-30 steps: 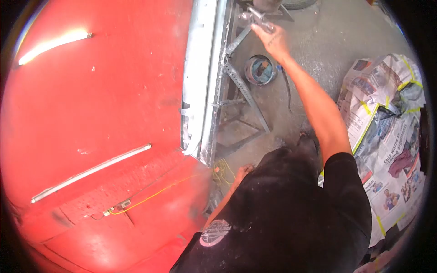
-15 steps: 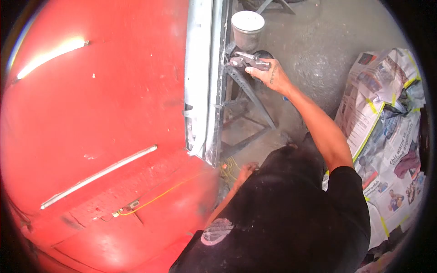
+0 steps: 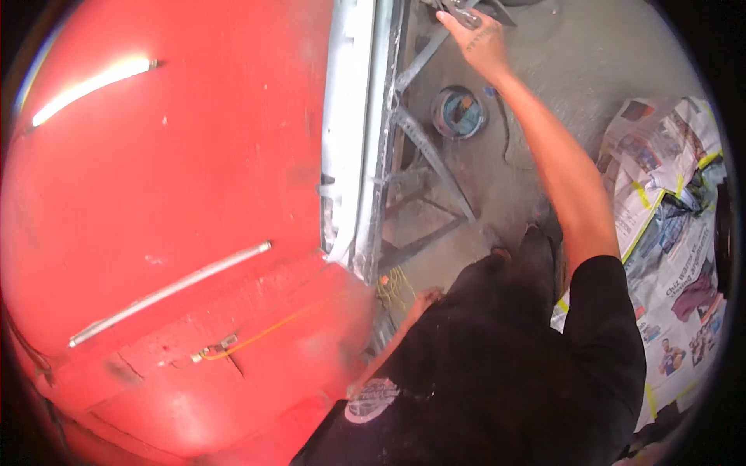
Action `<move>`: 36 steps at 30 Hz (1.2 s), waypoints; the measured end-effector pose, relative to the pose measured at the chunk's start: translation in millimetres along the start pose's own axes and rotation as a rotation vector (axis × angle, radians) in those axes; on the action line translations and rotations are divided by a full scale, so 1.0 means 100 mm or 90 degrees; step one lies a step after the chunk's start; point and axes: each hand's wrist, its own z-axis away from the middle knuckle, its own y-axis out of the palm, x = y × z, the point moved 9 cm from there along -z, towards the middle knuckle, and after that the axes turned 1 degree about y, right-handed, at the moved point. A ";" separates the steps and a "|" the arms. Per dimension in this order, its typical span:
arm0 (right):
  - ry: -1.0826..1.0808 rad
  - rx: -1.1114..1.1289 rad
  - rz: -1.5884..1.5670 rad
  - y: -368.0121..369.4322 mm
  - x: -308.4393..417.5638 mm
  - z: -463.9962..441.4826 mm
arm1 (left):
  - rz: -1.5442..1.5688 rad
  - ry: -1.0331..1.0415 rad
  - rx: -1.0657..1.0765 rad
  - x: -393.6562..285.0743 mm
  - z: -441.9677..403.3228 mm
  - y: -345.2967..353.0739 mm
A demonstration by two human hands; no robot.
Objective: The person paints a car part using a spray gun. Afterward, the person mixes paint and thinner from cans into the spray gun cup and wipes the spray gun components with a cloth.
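Observation:
My right hand (image 3: 483,48) is at the top of the view, closed around a spray gun (image 3: 466,14). Only the gun's lower part shows; its cup is cut off by the upper edge. Left of it runs a long white and silver panel (image 3: 346,132), its dark edge facing my side, on a dark metal stand (image 3: 435,159). Low beside my shirt is my left hand (image 3: 429,297), partly hidden and blurred, so its fingers do not read clearly. Yellow strands (image 3: 398,286) lie close to it.
A bucket (image 3: 460,113) with bluish contents stands on the grey floor beyond the stand. Newspaper-covered items (image 3: 660,256) with yellow tape fill the right side. A large red surface (image 3: 179,186) takes up the left, with light tubes and a yellow cord (image 3: 264,335) on it.
My right hand has moved up along the panel with the spray gun, whose white-topped cup has left the view. The bucket on the floor has come into sight. My left hand stays low.

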 end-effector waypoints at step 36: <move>0.098 0.087 0.195 -0.09 -0.10 -0.33 | -0.012 0.178 0.068 -1.09 -1.02 -0.22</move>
